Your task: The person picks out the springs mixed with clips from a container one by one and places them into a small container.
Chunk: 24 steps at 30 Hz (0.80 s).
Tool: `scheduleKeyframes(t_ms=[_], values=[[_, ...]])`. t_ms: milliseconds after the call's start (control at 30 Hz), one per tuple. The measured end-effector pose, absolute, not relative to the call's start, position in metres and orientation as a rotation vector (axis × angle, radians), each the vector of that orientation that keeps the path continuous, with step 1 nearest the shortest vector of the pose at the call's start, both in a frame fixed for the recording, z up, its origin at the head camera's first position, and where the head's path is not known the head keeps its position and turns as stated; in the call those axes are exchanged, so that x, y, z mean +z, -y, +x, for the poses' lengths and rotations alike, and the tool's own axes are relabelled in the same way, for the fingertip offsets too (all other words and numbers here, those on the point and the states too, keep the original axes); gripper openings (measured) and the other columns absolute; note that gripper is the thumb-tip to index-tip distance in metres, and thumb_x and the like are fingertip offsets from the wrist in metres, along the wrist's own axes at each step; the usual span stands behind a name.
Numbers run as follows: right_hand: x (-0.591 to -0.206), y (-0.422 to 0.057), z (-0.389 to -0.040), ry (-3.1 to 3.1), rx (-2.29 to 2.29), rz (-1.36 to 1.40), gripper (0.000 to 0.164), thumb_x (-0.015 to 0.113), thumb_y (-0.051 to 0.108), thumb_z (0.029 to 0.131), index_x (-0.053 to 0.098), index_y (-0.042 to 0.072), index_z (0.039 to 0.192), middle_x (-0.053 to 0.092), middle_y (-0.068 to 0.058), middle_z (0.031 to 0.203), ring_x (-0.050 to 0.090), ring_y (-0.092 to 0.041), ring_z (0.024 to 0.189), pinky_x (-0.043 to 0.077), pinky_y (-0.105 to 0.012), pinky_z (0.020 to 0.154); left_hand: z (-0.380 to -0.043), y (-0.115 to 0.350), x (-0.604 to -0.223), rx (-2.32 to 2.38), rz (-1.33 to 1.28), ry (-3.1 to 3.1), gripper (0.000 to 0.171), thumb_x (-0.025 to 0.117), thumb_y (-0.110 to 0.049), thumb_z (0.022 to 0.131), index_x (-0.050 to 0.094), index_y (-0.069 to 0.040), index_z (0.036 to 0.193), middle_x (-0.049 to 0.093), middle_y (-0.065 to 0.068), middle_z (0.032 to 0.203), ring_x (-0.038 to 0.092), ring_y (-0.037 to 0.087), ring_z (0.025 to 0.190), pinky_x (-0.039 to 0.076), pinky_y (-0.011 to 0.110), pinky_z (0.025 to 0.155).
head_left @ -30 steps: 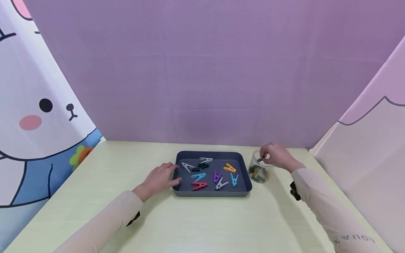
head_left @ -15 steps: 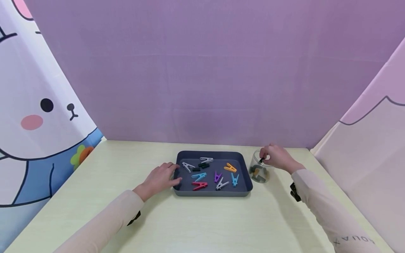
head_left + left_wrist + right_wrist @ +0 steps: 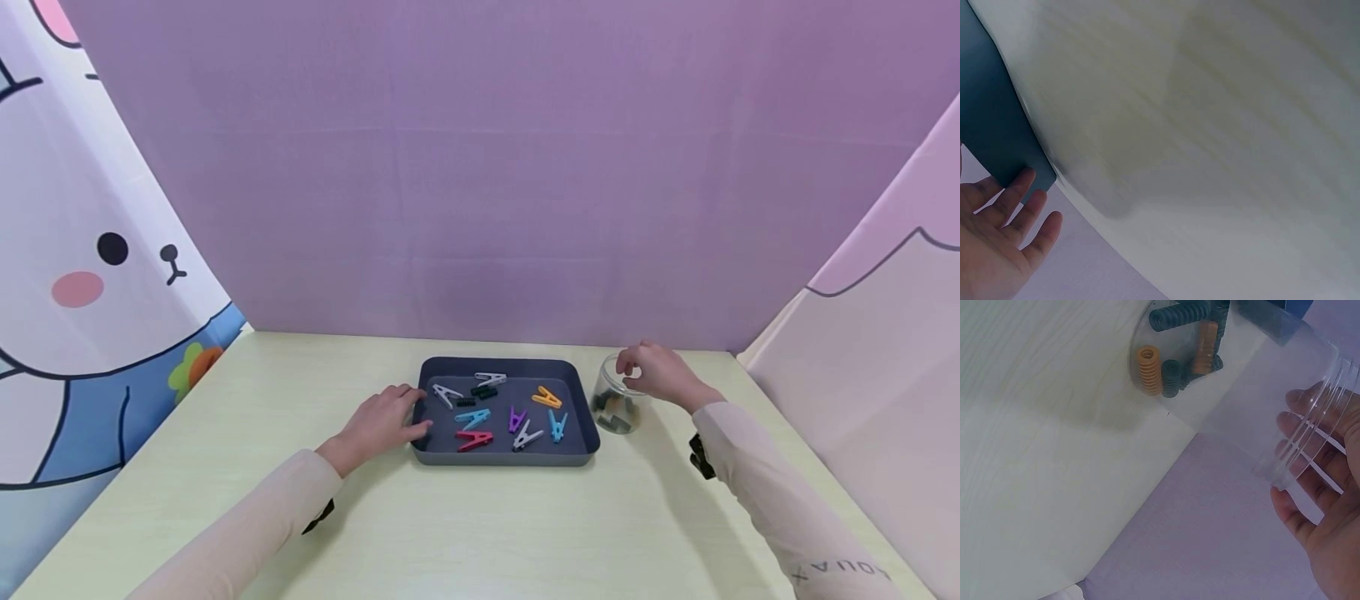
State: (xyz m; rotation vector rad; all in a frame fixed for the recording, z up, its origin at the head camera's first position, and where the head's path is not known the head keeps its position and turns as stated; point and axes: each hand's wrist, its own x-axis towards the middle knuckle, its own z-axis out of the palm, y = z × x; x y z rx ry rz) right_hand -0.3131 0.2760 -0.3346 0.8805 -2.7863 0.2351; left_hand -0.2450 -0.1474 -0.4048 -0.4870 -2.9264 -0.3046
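Note:
My left hand (image 3: pixel 378 425) rests at the left end of a dark grey tray (image 3: pixel 502 458), and in the left wrist view its spread fingers (image 3: pixel 1035 203) lie against the tray's outer wall. My right hand (image 3: pixel 660 373) is at the mouth of a clear jar (image 3: pixel 603 387) just right of the tray. Nothing shows between its loosely bent fingers, which are seen at the jar's rim in the right wrist view. Inside the jar lie several coil springs, among them an orange spring (image 3: pixel 1149 372) and a dark green spring (image 3: pixel 1179 315).
Several clothespins lie in the tray, including a red clothespin (image 3: pixel 474 440), a yellow clothespin (image 3: pixel 546 397) and a purple clothespin (image 3: pixel 516 419). Dark springs (image 3: pixel 483 392) lie near its back left. A purple cloth (image 3: pixel 480 167) hangs behind the pale table (image 3: pixel 450 533).
A dark spring pinched by my right hand over the jar has been let go and is no longer in the fingers. The left hand and tray have stayed in place.

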Motion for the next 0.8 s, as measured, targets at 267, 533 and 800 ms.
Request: scheduleKeyframes(t_ms=[267,533,800], values=[[-0.334,-0.276,-0.314,2.791,0.242,0.848,0.011,0.070,0.007,0.073,0.066,0.008,0.083,0.063,-0.002,0.078,0.055,-0.022,0.079,0.045,-0.037,0.068,-0.244,0.147,-0.405,-0.304,-0.489,2.924,0.056,0.060,-0.046,0.082,0.055,-0.007,0.122,0.056,0.012,0.121,0.054,0.029,0.110,0.047,0.044,0.090],[-0.326,-0.270,-0.312,2.766,0.246,0.848,0.014,0.070,0.008,0.073,0.066,0.006,0.087,0.063,-0.004,0.080,0.054,-0.019,0.077,0.045,-0.036,0.068,-0.244,0.147,-0.405,-0.298,-0.492,2.917,0.055,0.060,-0.046,0.082,0.056,-0.007,0.121,0.056,0.013,0.121,0.054,0.029,0.110,0.047,0.044,0.090],[-0.313,-0.261,-0.308,2.747,0.243,0.832,0.013,0.070,0.010,0.074,0.066,0.007,0.087,0.063,-0.004,0.081,0.053,-0.021,0.078,0.045,-0.038,0.067,-0.244,0.147,-0.404,-0.305,-0.494,2.915,0.055,0.060,-0.046,0.082,0.056,-0.007,0.121,0.056,0.013,0.121,0.054,0.029,0.111,0.047,0.045,0.090]])
